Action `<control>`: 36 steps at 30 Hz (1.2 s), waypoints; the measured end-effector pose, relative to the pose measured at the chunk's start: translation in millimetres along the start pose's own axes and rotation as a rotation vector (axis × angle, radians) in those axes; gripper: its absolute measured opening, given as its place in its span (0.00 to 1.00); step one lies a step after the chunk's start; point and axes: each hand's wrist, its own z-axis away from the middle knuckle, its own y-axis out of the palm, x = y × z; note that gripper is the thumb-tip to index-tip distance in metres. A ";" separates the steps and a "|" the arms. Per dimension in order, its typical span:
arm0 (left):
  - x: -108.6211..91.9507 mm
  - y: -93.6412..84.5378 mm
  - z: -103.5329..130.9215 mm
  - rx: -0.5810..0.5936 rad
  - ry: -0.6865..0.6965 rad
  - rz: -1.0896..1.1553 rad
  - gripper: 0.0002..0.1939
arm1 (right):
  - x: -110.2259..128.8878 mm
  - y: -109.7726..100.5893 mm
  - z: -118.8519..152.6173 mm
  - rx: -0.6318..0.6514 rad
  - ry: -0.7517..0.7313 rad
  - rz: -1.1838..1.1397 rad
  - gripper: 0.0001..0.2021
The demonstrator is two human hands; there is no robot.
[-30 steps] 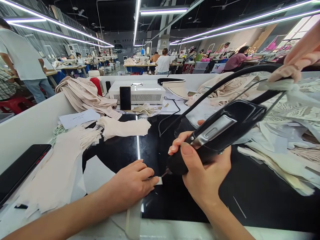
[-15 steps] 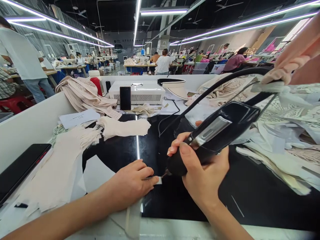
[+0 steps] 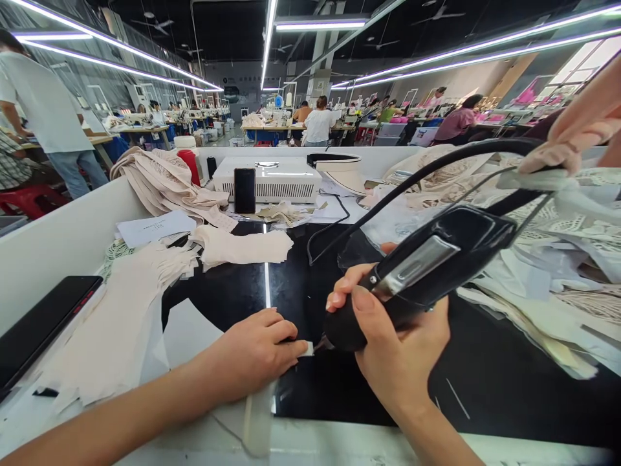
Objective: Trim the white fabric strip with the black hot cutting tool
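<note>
Near the table's front, my left hand (image 3: 259, 353) rests with its fingers pressed together on a narrow pale strip (image 3: 308, 349). Only the strip's white end shows past the fingertips; the hand covers the rest. My right hand (image 3: 395, 343) is wrapped round a thick black corded cutter (image 3: 420, 262), tilted downward to the left. Its thin metal tip (image 3: 323, 344) points at the strip's end; whether they touch I cannot tell. Beneath my left wrist, a translucent pale band (image 3: 258, 421) runs over the table's front edge.
Cut pale fabric pieces (image 3: 121, 310) and a dark phone (image 3: 43, 323) lie left. A white vented box (image 3: 269, 175), an upright phone (image 3: 244, 191) and a visor (image 3: 339, 171) stand behind. Lace piles (image 3: 567, 259) fill the right. The cutter's cable (image 3: 412, 171) arches above the black tabletop (image 3: 509, 369).
The cutter and my right hand have shifted slightly right in view. Less of the strip's white end shows past my left fingers. Another thin sliver appears on the black surface at right.
</note>
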 end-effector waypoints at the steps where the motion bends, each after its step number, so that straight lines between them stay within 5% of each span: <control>1: 0.9 -0.9 1.0 0.002 -0.004 0.018 0.11 | -0.5 0.2 -0.9 -0.005 -0.007 0.001 0.15; 20: -5.7 -17.4 7.3 0.018 -0.047 0.084 0.14 | -3.1 0.4 -4.0 -0.028 -0.047 -0.011 0.16; 36: -9.7 -13.1 26.0 0.053 -0.071 0.096 0.10 | -2.2 -1.4 -4.6 -0.030 -0.081 0.009 0.22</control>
